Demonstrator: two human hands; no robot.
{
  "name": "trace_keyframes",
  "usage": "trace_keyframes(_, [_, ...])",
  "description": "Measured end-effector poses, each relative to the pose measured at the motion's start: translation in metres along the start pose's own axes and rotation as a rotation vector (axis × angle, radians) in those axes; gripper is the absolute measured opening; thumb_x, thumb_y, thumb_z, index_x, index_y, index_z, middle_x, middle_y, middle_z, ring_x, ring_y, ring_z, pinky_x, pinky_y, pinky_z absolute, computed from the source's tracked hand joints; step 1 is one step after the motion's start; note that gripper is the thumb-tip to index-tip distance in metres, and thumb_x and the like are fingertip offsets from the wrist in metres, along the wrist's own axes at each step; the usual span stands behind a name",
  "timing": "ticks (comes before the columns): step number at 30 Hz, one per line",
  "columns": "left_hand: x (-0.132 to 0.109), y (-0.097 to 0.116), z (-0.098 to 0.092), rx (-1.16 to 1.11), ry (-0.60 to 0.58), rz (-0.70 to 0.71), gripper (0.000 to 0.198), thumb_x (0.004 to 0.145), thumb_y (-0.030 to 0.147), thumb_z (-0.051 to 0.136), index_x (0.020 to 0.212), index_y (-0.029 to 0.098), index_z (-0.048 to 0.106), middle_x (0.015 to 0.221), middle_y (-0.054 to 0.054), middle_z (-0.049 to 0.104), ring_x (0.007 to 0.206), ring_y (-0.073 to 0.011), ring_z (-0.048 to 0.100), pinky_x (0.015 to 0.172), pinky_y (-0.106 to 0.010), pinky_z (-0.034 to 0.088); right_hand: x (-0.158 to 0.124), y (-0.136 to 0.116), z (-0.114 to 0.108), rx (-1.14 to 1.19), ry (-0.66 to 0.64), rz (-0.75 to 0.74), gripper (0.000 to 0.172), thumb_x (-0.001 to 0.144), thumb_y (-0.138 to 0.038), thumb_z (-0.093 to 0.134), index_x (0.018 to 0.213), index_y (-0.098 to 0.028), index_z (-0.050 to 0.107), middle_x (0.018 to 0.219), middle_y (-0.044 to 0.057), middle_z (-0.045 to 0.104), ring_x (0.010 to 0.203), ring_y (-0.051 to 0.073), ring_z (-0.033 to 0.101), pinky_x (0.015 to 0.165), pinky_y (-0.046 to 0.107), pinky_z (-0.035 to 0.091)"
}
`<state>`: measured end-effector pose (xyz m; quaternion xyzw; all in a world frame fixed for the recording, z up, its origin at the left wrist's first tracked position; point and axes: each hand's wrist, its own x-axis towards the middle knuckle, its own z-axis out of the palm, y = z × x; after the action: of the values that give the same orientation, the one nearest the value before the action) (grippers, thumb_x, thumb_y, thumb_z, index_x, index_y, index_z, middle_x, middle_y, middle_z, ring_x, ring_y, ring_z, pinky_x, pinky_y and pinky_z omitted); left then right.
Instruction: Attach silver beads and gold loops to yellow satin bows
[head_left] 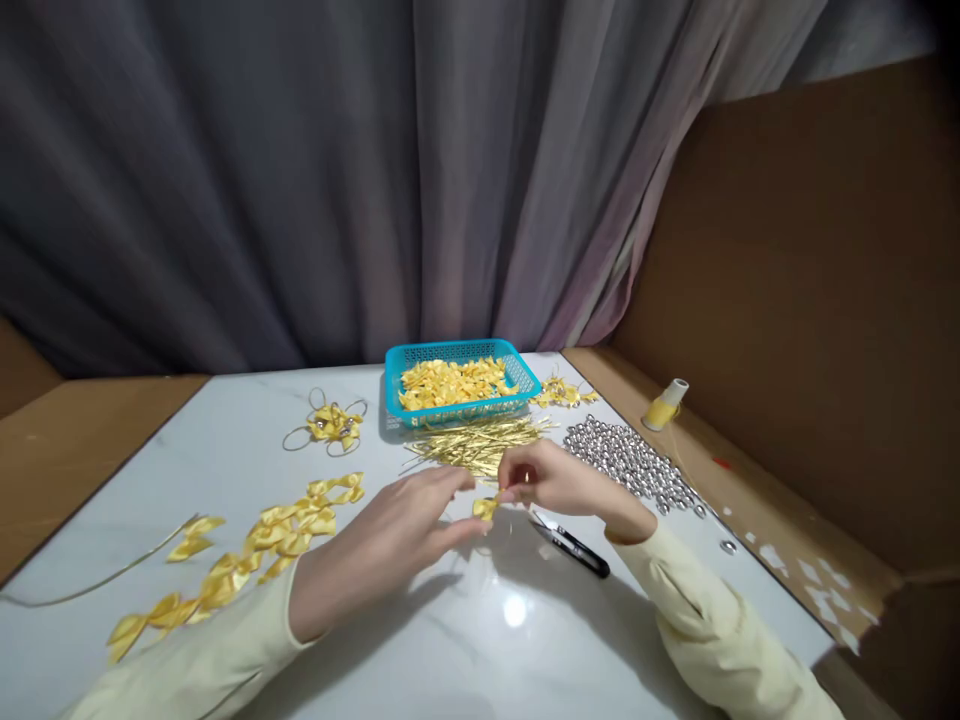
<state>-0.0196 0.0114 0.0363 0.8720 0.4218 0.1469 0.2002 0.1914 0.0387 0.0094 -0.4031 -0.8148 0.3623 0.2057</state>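
Between my hands, over the middle of the white table, is a small yellow satin ribbon bow (484,509). My right hand (551,478) pinches it at its right edge with thumb and fingertips. My left hand (409,520) is at the bow's left, thumb and fingers apart, the thumb tip close to or touching it; I cannot tell which. A thin thread or wire seems to loop below the bow. Black-handled thread snips (574,546) lie just right of the bow, under my right wrist. Behind my hands is a pile of gold twist ties (480,442).
A blue basket (390,385) holds yellow bows at the back. Silver beads (626,462) spread at right, near a yellow thread spool (664,405). Loose bows (289,525) lie at left, with a looped bow cluster (334,425) behind. Cardboard (795,300) walls the right side.
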Motion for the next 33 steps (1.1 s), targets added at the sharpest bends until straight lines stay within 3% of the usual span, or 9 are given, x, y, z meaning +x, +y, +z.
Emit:
trace_keyframes(3, [0.004, 0.005, -0.015, -0.026, 0.097, 0.046, 0.041, 0.081, 0.048, 0.053, 0.115, 0.025, 0.054, 0.118, -0.006, 0.060, 0.106, -0.0251, 0.054, 0.087, -0.037, 0.040, -0.001, -0.027, -0.016, 0.142, 0.099, -0.040, 0.013, 0.079, -0.024, 0.060, 0.073, -0.013, 0.055, 0.058, -0.004, 0.051, 0.052, 0.007, 0.046, 0.050, 0.018, 0.037])
trace_keyframes(9, [-0.002, 0.020, -0.035, 0.050, 0.248, 0.193, 0.019, 0.085, 0.034, 0.054, 0.098, 0.023, 0.062, 0.096, -0.001, 0.070, 0.087, -0.0183, 0.062, 0.080, -0.030, 0.044, -0.014, -0.060, -0.022, 0.234, 0.226, -0.110, 0.018, 0.078, -0.029, 0.062, 0.070, -0.014, 0.055, 0.062, -0.002, 0.053, 0.055, 0.008, 0.047, 0.051, 0.020, 0.038])
trace_keyframes(14, [-0.006, 0.021, -0.034, 0.057, 0.270, 0.235, 0.016, 0.084, 0.028, 0.056, 0.097, 0.022, 0.064, 0.090, 0.001, 0.071, 0.081, -0.0162, 0.064, 0.073, -0.027, 0.046, -0.017, -0.060, -0.020, 0.208, 0.200, -0.092, 0.020, 0.081, -0.034, 0.059, 0.074, -0.015, 0.058, 0.070, 0.000, 0.055, 0.063, 0.009, 0.050, 0.053, 0.020, 0.042])
trace_keyframes(18, [-0.007, 0.016, -0.031, 0.041, 0.366, 0.331, 0.015, 0.083, 0.020, 0.058, 0.097, 0.023, 0.064, 0.090, 0.002, 0.071, 0.081, -0.0145, 0.064, 0.073, -0.026, 0.047, -0.012, -0.053, -0.020, 0.483, 0.062, -0.031, 0.026, 0.083, -0.042, 0.055, 0.084, -0.016, 0.055, 0.075, 0.003, 0.056, 0.072, 0.013, 0.057, 0.053, 0.022, 0.050])
trace_keyframes(21, [-0.008, 0.012, -0.029, 0.055, 0.438, 0.365, 0.017, 0.083, 0.019, 0.059, 0.099, 0.021, 0.062, 0.089, 0.001, 0.071, 0.080, -0.0137, 0.064, 0.073, -0.025, 0.048, -0.012, -0.051, -0.018, 0.598, -0.035, -0.020, 0.026, 0.078, -0.038, 0.062, 0.089, -0.018, 0.051, 0.076, 0.002, 0.058, 0.075, 0.015, 0.061, 0.050, 0.022, 0.052])
trace_keyframes(24, [-0.009, 0.008, -0.026, 0.072, 0.455, 0.378, 0.019, 0.082, 0.018, 0.061, 0.100, 0.020, 0.062, 0.089, 0.001, 0.071, 0.079, -0.0124, 0.064, 0.072, -0.023, 0.048, -0.016, -0.056, -0.014, 0.526, 0.012, -0.043, 0.028, 0.074, -0.028, 0.066, 0.096, -0.019, 0.050, 0.076, 0.001, 0.058, 0.072, 0.015, 0.061, 0.047, 0.020, 0.052])
trace_keyframes(28, [-0.012, 0.009, -0.026, 0.065, 0.417, 0.335, 0.017, 0.081, 0.019, 0.062, 0.098, 0.022, 0.063, 0.087, 0.003, 0.071, 0.074, -0.0103, 0.064, 0.068, -0.020, 0.048, -0.025, -0.067, -0.007, 0.213, 0.189, -0.106, 0.017, 0.075, -0.017, 0.059, 0.092, -0.018, 0.056, 0.075, 0.000, 0.060, 0.065, 0.011, 0.059, 0.052, 0.019, 0.050])
trace_keyframes(33, [-0.011, 0.022, -0.032, -0.040, 0.260, 0.187, 0.011, 0.081, 0.022, 0.061, 0.092, 0.024, 0.065, 0.076, 0.007, 0.069, 0.063, -0.0077, 0.061, 0.063, -0.018, 0.045, -0.030, -0.072, 0.001, -0.037, 0.297, -0.181, 0.014, 0.076, -0.009, 0.050, 0.085, -0.016, 0.058, 0.072, -0.001, 0.063, 0.062, 0.008, 0.059, 0.057, 0.018, 0.047])
